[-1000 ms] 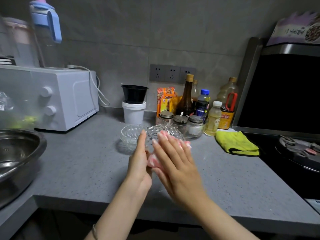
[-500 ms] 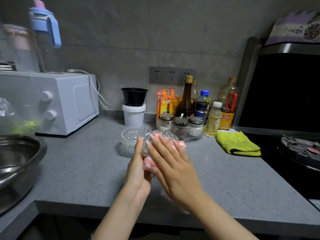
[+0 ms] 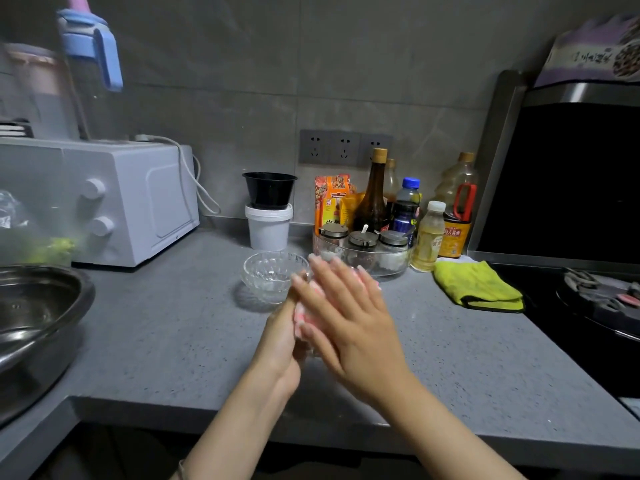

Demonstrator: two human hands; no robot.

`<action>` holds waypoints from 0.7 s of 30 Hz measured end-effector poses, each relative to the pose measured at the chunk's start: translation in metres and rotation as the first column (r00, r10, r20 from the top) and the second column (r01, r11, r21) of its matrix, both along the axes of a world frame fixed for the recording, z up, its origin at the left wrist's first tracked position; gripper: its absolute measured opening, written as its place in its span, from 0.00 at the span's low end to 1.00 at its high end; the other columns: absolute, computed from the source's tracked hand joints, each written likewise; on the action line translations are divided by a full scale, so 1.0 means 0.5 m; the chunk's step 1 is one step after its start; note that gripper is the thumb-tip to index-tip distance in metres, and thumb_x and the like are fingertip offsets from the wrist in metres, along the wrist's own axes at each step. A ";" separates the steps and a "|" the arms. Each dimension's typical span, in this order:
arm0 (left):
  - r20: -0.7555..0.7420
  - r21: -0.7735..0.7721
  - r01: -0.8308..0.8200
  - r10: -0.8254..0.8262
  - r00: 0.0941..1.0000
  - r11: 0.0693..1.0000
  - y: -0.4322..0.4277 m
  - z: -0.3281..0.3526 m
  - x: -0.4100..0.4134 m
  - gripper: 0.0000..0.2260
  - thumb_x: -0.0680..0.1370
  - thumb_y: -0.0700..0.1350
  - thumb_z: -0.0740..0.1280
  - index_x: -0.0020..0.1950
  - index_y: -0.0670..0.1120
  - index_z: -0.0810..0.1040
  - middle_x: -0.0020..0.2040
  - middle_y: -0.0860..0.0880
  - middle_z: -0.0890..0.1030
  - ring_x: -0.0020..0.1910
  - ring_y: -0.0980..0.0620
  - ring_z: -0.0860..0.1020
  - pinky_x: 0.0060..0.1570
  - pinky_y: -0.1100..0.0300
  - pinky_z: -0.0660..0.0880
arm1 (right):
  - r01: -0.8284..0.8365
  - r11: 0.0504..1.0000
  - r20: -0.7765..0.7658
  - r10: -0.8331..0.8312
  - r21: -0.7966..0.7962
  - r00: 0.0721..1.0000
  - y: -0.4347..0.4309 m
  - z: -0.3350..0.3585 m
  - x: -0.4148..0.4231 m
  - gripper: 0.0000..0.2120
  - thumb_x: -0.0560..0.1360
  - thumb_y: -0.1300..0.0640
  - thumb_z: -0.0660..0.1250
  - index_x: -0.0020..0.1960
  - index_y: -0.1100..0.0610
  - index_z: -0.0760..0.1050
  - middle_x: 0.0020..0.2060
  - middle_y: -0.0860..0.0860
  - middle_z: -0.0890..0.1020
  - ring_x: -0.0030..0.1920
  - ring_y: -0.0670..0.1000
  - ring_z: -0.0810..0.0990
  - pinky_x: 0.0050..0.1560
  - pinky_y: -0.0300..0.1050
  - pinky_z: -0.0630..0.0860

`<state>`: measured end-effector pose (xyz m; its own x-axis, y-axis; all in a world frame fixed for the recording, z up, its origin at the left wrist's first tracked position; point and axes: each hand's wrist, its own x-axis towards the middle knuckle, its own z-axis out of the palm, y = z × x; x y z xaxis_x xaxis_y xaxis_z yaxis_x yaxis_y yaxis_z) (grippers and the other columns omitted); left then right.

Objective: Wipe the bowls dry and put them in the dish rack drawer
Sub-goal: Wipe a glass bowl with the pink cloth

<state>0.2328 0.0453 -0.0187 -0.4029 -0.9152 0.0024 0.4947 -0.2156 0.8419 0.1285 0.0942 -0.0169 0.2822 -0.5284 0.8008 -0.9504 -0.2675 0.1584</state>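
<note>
A clear cut-glass bowl (image 3: 268,273) stands upright on the grey counter (image 3: 173,341), just beyond my hands. My left hand (image 3: 280,337) and my right hand (image 3: 346,320) are pressed together above the counter, fingers straight and pointing away from me. A pink cloth (image 3: 302,318) shows between them, under my right fingers. The second glass bowl sits between my palms and is almost wholly hidden by my right hand. No dish rack drawer is in view.
A steel basin (image 3: 38,317) sits at the left and a white microwave (image 3: 114,199) behind it. White tub with a black bowl (image 3: 269,209), condiment tray (image 3: 360,254) and bottles line the wall. A yellow cloth (image 3: 478,287) lies beside the black stove (image 3: 595,306).
Both hands have dropped slightly and turned against each other. The held glass bowl, visible above my fingertips a second ago, is now covered by my right hand.
</note>
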 end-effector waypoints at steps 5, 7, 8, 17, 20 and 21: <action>0.053 0.029 -0.044 0.042 0.998 0.999 0.005 -0.007 -0.014 0.30 0.66 0.63 0.72 0.57 0.43 0.81 0.53 0.41 0.82 0.52 0.42 0.81 0.55 0.50 0.75 | -0.082 0.978 0.445 -0.011 0.190 0.895 -0.010 0.031 -0.042 0.18 0.78 0.40 0.51 0.57 0.44 0.76 0.54 0.43 0.78 0.54 0.42 0.75 0.49 0.41 0.72; 0.082 0.040 -0.068 0.065 0.995 0.997 0.006 -0.023 -0.015 0.33 0.65 0.65 0.73 0.58 0.42 0.80 0.50 0.42 0.79 0.48 0.41 0.78 0.53 0.49 0.72 | -0.221 0.950 0.647 0.026 0.222 0.762 -0.014 0.028 -0.071 0.16 0.79 0.38 0.51 0.45 0.41 0.76 0.40 0.41 0.79 0.41 0.42 0.76 0.37 0.41 0.69; 0.098 0.040 -0.080 0.076 0.992 0.996 0.003 -0.030 -0.014 0.31 0.64 0.66 0.73 0.55 0.43 0.81 0.48 0.43 0.78 0.44 0.43 0.76 0.49 0.51 0.71 | -0.256 0.942 0.708 0.027 0.219 0.706 -0.013 0.021 -0.087 0.18 0.79 0.39 0.53 0.42 0.44 0.76 0.36 0.44 0.79 0.37 0.45 0.77 0.34 0.44 0.69; 0.133 0.095 -0.147 0.133 0.982 0.985 -0.001 -0.045 -0.004 0.14 0.73 0.60 0.67 0.38 0.50 0.73 0.23 0.55 0.62 0.22 0.58 0.61 0.30 0.62 0.60 | 0.135 0.829 0.395 -0.394 0.543 0.830 0.039 -0.107 -0.206 0.21 0.80 0.41 0.52 0.34 0.51 0.68 0.30 0.48 0.76 0.36 0.52 0.77 0.36 0.49 0.69; 0.148 0.108 -0.149 0.132 0.980 0.983 0.004 -0.049 -0.011 0.15 0.73 0.60 0.67 0.38 0.50 0.72 0.23 0.55 0.61 0.22 0.57 0.61 0.29 0.62 0.60 | 0.092 0.762 0.327 -0.379 0.641 0.866 0.042 -0.138 -0.229 0.14 0.81 0.47 0.55 0.53 0.48 0.78 0.55 0.49 0.81 0.60 0.53 0.76 0.57 0.50 0.70; 0.148 0.103 -0.149 0.133 0.980 0.983 0.011 -0.045 -0.013 0.16 0.73 0.60 0.67 0.37 0.50 0.70 0.22 0.55 0.61 0.21 0.57 0.61 0.28 0.63 0.60 | 0.059 0.740 0.362 -0.395 0.670 0.844 0.044 -0.133 -0.228 0.15 0.81 0.48 0.55 0.63 0.48 0.75 0.65 0.49 0.75 0.68 0.52 0.70 0.67 0.50 0.65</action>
